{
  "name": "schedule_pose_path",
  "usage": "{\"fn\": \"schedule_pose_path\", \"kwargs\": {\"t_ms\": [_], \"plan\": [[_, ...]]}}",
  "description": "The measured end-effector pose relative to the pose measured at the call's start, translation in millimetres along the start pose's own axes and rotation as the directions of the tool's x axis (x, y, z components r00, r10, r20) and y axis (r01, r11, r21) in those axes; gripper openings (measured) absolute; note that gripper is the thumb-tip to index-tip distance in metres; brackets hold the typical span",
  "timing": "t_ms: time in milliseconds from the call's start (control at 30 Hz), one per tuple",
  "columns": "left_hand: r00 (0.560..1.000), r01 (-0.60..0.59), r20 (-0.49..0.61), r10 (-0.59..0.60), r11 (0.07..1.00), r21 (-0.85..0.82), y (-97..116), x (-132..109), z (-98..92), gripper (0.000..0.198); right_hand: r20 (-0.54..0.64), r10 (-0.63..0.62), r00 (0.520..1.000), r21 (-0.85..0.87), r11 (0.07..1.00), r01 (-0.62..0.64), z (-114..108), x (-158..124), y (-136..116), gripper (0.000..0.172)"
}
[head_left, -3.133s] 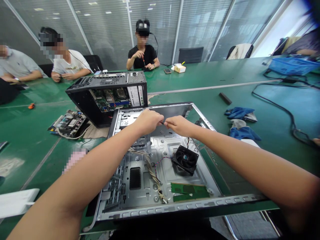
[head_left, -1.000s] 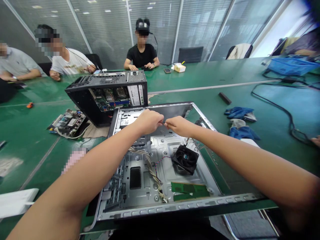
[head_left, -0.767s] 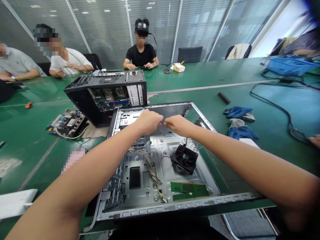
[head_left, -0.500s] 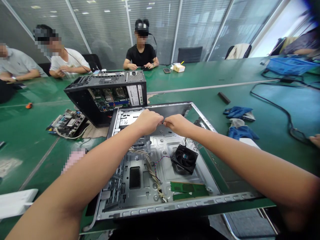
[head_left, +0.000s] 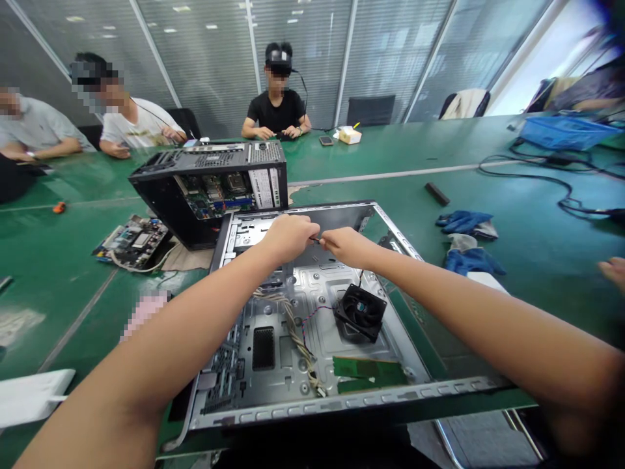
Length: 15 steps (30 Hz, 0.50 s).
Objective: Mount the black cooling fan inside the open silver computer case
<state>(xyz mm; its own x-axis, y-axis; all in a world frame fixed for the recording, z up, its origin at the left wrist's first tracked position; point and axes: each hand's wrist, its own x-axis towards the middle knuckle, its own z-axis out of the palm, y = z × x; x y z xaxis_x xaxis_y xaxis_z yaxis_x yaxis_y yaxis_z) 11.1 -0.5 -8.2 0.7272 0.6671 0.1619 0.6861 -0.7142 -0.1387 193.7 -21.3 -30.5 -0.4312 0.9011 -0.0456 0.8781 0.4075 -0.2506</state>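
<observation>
Both arms reach forward; my left hand [head_left: 288, 238] and right hand [head_left: 347, 246] curl knuckles-up, pinching one dark connector [head_left: 316, 240] between them. It's above the open case [head_left: 317, 408], far middle, fan [head_left: 361, 311] nearer.

Single head-worn camera, facing forward and down, close over open computer case [head_left: 342, 402] at 6 o'clock, co-worker [head_left: 278, 112] distant at 12 o'clock.
</observation>
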Motion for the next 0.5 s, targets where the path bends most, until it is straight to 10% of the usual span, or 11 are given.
{"fn": "schedule_pose_path", "kwargs": {"t_ms": [500], "plan": [[1.000, -0.008, 0.025, 0.006, 0.997, 0.081, 2.1, 0.8, -2.1, 0.020, -0.048, 0.021, 0.999, -0.094, 0.995, -0.026, 0.3, -1.2, -3.3, 0.033]]}}
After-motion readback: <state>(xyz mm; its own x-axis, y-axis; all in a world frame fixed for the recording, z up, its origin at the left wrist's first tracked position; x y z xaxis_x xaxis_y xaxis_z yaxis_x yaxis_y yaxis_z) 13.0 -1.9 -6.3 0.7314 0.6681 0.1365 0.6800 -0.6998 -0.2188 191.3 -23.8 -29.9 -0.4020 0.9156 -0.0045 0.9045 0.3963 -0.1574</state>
